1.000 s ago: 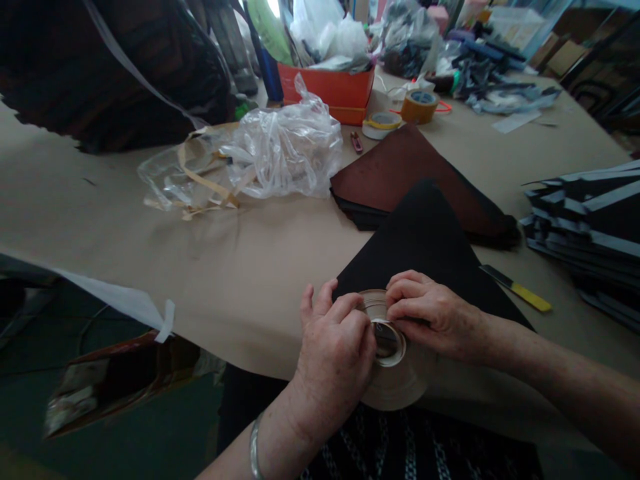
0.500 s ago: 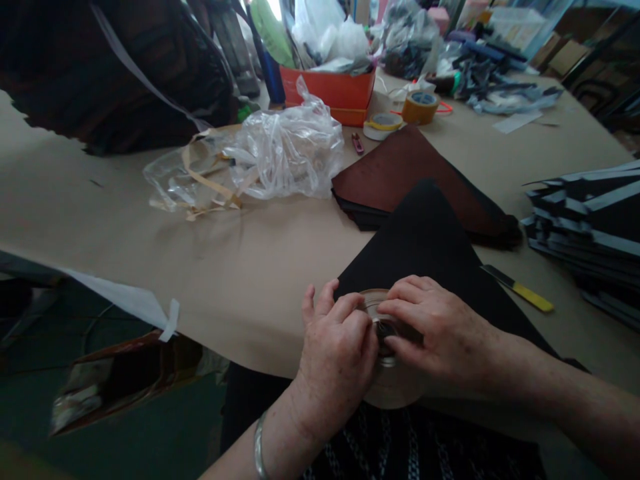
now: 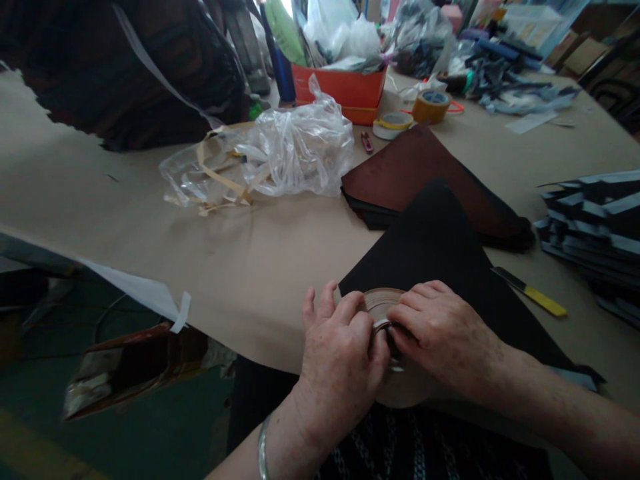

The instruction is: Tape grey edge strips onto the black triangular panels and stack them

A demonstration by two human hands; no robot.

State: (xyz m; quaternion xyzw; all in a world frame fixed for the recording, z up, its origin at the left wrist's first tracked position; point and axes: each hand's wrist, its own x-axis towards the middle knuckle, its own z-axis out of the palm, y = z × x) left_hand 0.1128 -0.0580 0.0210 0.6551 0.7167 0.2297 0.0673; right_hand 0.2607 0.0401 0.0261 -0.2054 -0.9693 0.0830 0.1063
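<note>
A flat, light-brown roll of tape (image 3: 383, 300) sits at the table's front edge, over my lap. My left hand (image 3: 340, 343) grips it from the left, with thumb and forefinger at the hollow core and the outer fingers raised. From the right, my right hand (image 3: 443, 333) is closed on the roll too, its thumb and fingertips at the core. The hands partly hide the core, so what the fingertips pinch there is unclear. Beneath and behind the hands lies a black sheet (image 3: 430, 233). A yellow-handled knife (image 3: 543, 300) rests near its right edge.
Behind the black sheet is a dark red stack of sheets (image 3: 425, 167). A clear plastic bag (image 3: 300, 147), an orange box (image 3: 340, 90) and tape rolls (image 3: 430, 107) stand farther back. Striped black-and-grey pieces (image 3: 595, 227) are piled at right. A carton (image 3: 135, 373) sits below the table at left.
My right thumb and fingers have drawn in closer together at the roll's core. My left hand keeps nearly the same grip. The surroundings have shifted slightly right in view.
</note>
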